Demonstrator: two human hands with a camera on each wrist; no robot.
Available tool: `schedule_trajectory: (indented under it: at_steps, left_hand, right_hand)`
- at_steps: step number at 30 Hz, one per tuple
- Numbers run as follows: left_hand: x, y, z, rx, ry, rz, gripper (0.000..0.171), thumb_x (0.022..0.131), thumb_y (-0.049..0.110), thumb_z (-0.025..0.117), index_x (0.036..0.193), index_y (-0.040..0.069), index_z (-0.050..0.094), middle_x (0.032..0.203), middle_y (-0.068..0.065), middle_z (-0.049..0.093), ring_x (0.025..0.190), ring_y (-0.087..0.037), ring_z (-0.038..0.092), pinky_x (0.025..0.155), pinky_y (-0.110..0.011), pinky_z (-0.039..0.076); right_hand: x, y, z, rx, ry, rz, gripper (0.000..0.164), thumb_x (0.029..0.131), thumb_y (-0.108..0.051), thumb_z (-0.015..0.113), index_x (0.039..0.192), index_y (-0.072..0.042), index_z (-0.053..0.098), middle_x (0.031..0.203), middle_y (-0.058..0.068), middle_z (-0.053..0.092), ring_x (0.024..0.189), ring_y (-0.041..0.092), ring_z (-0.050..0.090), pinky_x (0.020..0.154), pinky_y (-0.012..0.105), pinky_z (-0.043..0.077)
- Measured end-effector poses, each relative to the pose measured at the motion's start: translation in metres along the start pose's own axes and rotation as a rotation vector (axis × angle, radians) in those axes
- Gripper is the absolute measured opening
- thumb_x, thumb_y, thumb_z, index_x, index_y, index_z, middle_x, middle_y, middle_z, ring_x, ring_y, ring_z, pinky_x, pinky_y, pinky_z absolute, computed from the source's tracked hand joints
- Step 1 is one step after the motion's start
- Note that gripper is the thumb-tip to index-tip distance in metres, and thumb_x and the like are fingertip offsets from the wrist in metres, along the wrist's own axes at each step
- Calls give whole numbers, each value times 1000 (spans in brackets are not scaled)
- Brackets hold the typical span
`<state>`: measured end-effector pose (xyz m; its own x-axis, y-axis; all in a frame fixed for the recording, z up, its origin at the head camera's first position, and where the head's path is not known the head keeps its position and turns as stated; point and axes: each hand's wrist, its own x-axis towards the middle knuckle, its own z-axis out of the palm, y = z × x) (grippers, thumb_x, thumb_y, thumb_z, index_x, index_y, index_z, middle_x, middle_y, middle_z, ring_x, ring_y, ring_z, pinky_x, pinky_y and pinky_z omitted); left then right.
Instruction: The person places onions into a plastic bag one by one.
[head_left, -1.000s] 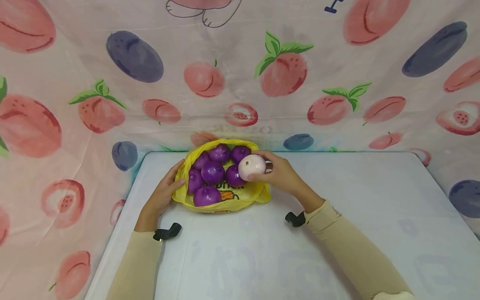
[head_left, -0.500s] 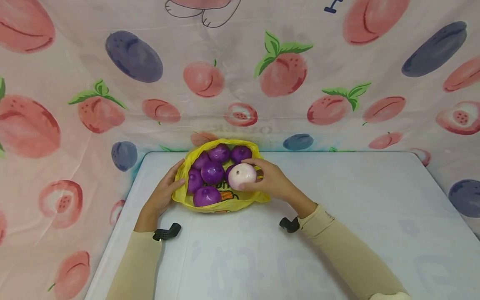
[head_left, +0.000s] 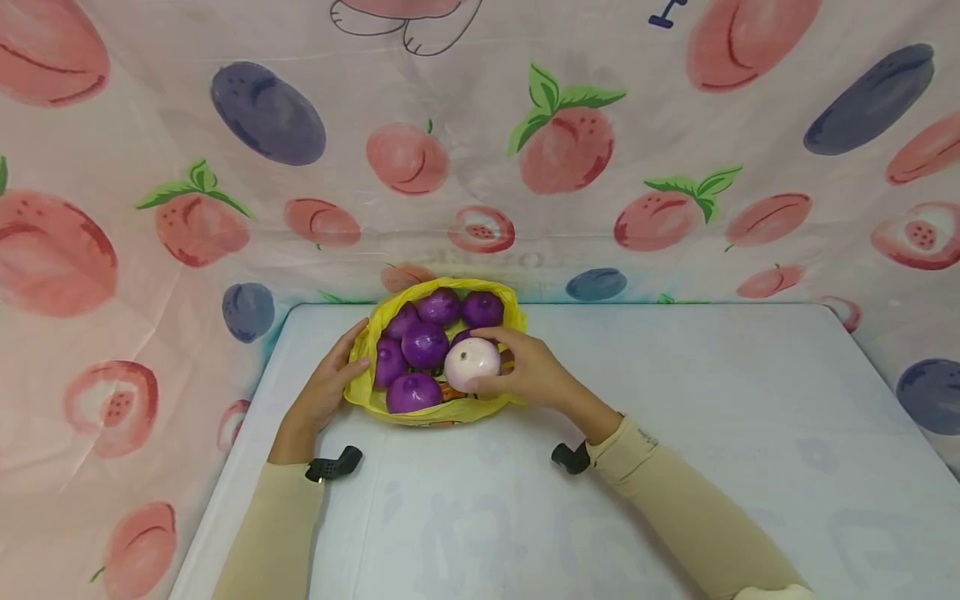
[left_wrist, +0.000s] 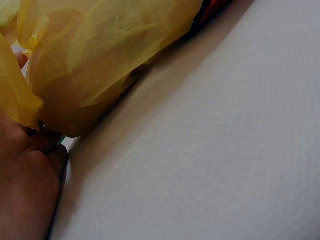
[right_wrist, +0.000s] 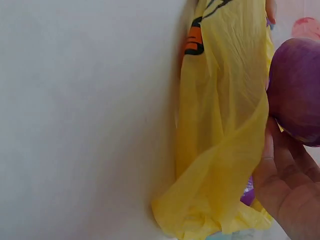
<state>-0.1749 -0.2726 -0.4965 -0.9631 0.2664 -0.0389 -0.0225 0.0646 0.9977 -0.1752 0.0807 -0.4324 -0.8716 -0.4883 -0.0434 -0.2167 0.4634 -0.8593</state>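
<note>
In the head view, a yellow plastic bag point(head_left: 480, 411) lies with its mouth spread wide and several shiny purple onions point(head_left: 425, 345) inside. My right hand point(head_left: 543, 372) grips one more onion point(head_left: 472, 364), its pale whitish end with a small dark spot facing up, over the right half of the bag. The right wrist view shows that onion's purple side point(right_wrist: 299, 90) beside the bag's wall. My left hand point(head_left: 324, 385) holds the bag's left rim, thumb over the edge and fingers outside. Crumpled yellow film point(left_wrist: 95, 75) fills much of the left wrist view.
The bag sits near the back edge of a white-covered table point(head_left: 465, 508). Behind it hangs a pink cloth point(head_left: 480, 100) printed with fruit. A dark wrist-worn device point(head_left: 335, 463) projects from the left cuff, and another point(head_left: 572, 457) from the right cuff.
My right hand has carried the pale-ended onion left and toward the front, from the bag's right rim to over its right half. My left hand stays on the rim.
</note>
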Motion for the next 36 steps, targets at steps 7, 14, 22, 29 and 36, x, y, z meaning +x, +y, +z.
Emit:
schedule_trajectory:
  at_steps: [7, 14, 22, 29, 36]
  left_hand:
    - [0, -1, 0, 3, 4, -3, 65, 105, 22, 55, 162, 32, 27, 171, 0, 16, 157, -25, 18, 106, -9, 39]
    - [0, -2, 0, 18, 7, -6, 65, 105, 23, 55, 163, 32, 26, 172, 0, 16, 157, -27, 18, 106, -9, 39]
    - [0, -2, 0, 42, 18, -18, 66, 104, 26, 56, 162, 34, 26, 172, 3, 16, 158, -25, 17, 105, -7, 37]
    - [0, -2, -1, 51, 20, -18, 66, 104, 26, 56, 162, 34, 26, 172, 3, 16, 158, -24, 16, 108, -7, 36]
    - [0, -1, 0, 62, 20, -11, 67, 104, 26, 57, 163, 33, 25, 172, 0, 15, 158, -28, 16, 112, -12, 35]
  right_hand:
    - [3, 1, 9, -42, -15, 24, 76, 79, -44, 87, 144, -22, 56, 137, 1, 60, 113, 23, 59, 94, 36, 57]
    - [5, 5, 12, -59, -12, 12, 75, 78, -45, 88, 143, -22, 56, 138, 0, 58, 115, 20, 58, 97, 37, 57]
    - [6, 7, 17, -135, -18, -57, 76, 78, -45, 87, 143, -20, 57, 141, 4, 55, 121, 21, 55, 98, 37, 56]
    - [7, 5, 23, -186, 0, -68, 76, 78, -45, 88, 142, -18, 59, 139, 7, 55, 122, 22, 54, 103, 43, 53]
    - [6, 6, 27, -190, 11, -18, 76, 77, -48, 87, 142, -20, 59, 135, 9, 53, 109, 21, 55, 90, 36, 55]
